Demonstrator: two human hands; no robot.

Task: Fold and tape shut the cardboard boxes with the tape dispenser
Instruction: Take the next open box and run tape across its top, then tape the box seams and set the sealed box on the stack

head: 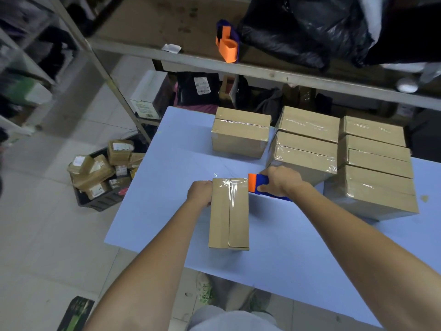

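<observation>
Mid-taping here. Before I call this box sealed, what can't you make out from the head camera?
Head view: roll and blade of the tape dispenser, covered by the right hand.
Head view: far end and underside of the box, facing away, against the table.
Head view: left hand fingertips, curled out of sight beside the box.
Head view: labels on parcels in the floor crate, too small to read.

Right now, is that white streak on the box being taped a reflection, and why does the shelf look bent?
Head view: yes, it is glare off clear tape on the box beside the tape dispenser; the stacked boxes behind show the same sheen. Head view: the shelf rail slants and bows slightly from the wide-angle lens; the left edge is blurred.
</observation>
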